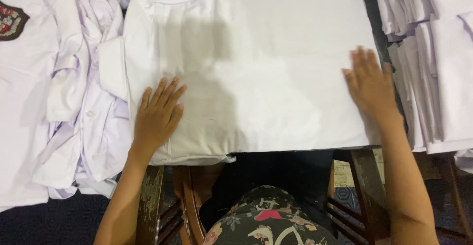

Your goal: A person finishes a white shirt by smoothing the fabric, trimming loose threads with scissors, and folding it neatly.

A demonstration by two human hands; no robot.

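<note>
On top of the dark table lies a big white cloth shirt [276, 72], folded flat. Left hand [157, 114] rests flat on its near left part, fingers spread. Right hand [370, 85] presses flat on its right edge, fingers apart. Loose white shirts [74, 102] lie left; a stack of folded white shirts [433, 67] sits right.
</note>
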